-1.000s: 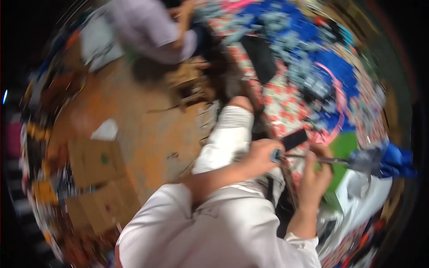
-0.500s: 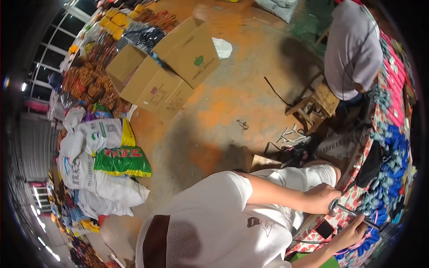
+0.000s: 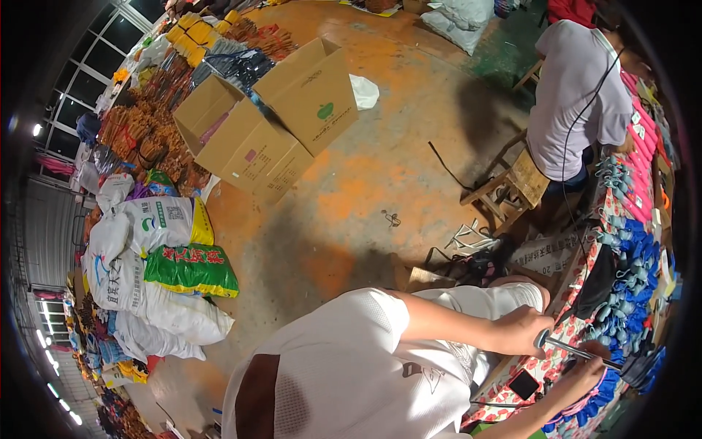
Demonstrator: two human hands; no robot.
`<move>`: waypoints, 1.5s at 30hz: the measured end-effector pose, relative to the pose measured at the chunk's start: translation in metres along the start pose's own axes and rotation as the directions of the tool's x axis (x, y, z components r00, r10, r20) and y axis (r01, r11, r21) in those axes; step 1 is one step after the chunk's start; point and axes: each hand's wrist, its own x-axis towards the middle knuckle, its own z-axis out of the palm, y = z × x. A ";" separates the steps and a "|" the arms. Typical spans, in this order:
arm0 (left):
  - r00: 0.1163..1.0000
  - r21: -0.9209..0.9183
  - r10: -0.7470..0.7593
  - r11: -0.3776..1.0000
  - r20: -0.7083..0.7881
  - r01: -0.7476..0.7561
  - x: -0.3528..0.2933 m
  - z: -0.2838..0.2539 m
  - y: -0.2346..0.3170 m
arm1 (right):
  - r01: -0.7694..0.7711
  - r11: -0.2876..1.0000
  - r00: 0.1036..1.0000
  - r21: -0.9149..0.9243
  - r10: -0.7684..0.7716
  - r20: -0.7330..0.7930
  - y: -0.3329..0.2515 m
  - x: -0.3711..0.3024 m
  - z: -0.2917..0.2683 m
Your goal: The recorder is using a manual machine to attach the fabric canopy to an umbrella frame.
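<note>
One metal rod [image 3: 570,347], knob [image 3: 541,339] leftward, long axis slanting down-right.

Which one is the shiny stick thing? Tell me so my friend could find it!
Find the table with the red-and-white cloth, on the picture's right. Near its lower end, look between the left hand and the right hand. The metal rod there is straight, thin and silvery, with a dark round end by the left hand, unlike the bunched blue things near it.

My left hand [image 3: 521,331] gripped a metal rod [image 3: 567,346] by its end; my right hand [image 3: 585,374] held it farther along. A phone [image 3: 523,384] lay nearby.
</note>
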 end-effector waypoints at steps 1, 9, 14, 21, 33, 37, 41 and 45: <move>0.998 -0.025 -0.023 0.999 0.065 0.024 0.001 0.001 0.003 | 0.055 0.915 0.991 0.401 -0.098 0.089 -0.010 -0.004 0.001; 0.857 -0.245 -0.069 0.944 0.510 0.221 -0.017 0.021 0.004 | 0.030 0.294 0.899 0.955 -0.426 0.103 -0.016 -0.039 -0.039; 0.768 -0.184 0.059 0.980 0.637 0.077 -0.011 0.059 0.028 | 0.178 0.404 0.865 0.897 -0.499 0.053 -0.045 -0.078 -0.058; 0.558 -0.397 0.508 0.861 0.656 -0.317 -0.037 0.123 0.087 | 0.578 0.471 0.812 0.667 -0.252 -0.526 -0.068 -0.169 -0.167; 0.354 -0.321 0.327 0.944 0.876 -0.077 -0.058 0.143 0.039 | 0.541 0.806 0.590 0.239 -0.162 -0.791 -0.068 -0.222 -0.299; 0.343 -0.256 0.258 0.965 0.903 -0.051 -0.061 0.147 0.031 | 0.488 0.843 0.582 0.228 -0.119 -0.805 -0.027 -0.203 -0.301; 0.375 -0.218 0.200 0.976 0.905 0.005 -0.057 0.148 0.034 | 0.478 0.841 0.675 0.254 -0.167 -0.718 -0.031 -0.196 -0.313; 0.405 -0.175 0.131 0.982 0.905 0.072 -0.047 0.133 0.032 | 0.570 0.718 0.629 0.399 -0.070 -0.774 -0.049 -0.234 -0.321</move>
